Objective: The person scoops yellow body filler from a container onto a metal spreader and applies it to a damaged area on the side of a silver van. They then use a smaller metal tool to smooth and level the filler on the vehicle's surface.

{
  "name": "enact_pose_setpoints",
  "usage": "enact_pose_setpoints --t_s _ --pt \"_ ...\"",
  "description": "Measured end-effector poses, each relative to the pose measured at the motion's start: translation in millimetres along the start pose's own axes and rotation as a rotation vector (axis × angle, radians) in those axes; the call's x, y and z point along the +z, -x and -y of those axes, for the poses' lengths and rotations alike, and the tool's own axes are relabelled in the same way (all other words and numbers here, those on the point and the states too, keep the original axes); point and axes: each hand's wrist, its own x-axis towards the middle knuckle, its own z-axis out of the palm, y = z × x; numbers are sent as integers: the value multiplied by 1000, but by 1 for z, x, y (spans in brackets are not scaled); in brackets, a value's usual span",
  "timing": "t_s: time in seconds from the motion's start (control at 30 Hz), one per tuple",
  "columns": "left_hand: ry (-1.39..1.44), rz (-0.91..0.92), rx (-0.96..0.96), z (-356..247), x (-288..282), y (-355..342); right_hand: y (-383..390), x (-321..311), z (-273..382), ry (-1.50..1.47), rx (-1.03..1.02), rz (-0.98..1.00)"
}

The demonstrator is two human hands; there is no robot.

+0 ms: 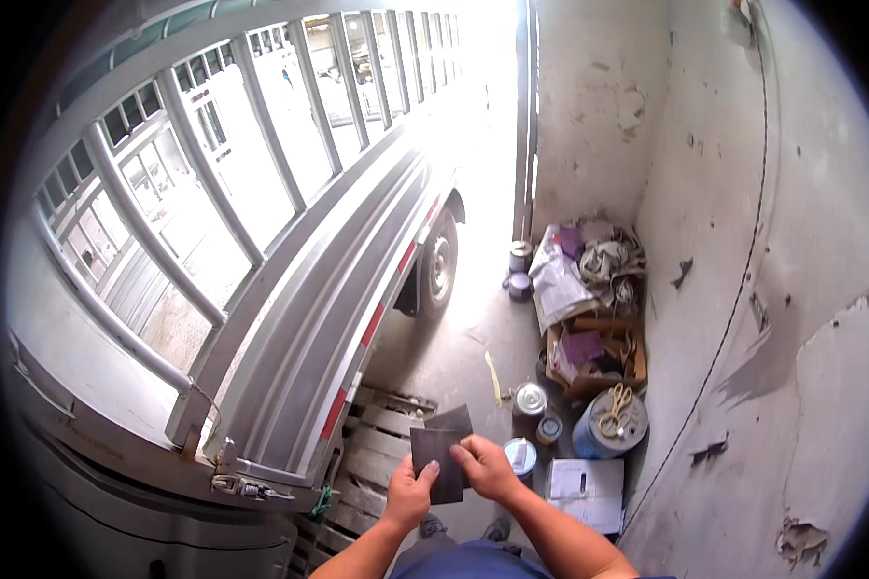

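Two dark grey, thin rectangular sheets (435, 452), overlapping at an angle, are held in front of my body. My left hand (413, 492) grips the left side of the front sheet, thumb on its face. My right hand (485, 468) is closed on their right side, with its thumb on the sheets. Below them lies a weathered wooden pallet (367, 482), beside a light blue-lidded can (519, 457) on the floor. My shoes (495, 529) show under my forearms.
A silver truck bed (338, 289) with railings and a wheel (439, 261) fills the left. A cracked wall (763, 386) bounds the right. Along it stand cans (530, 399), a drum (597, 444) topped with yellow scissors, cardboard boxes (586, 482) and heaped rags (610, 261).
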Motion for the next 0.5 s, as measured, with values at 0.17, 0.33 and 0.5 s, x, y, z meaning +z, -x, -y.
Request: enact_pose_setpoints --t_s 0.17,0.33,0.5 --pt "144 -63 68 5 -5 -31 8 2 -20 94 9 64" --pt "289 32 47 -10 -16 -49 5 3 -9 206 -94 79" --pt "265 -86 100 4 -31 -68 4 7 4 290 -62 104"
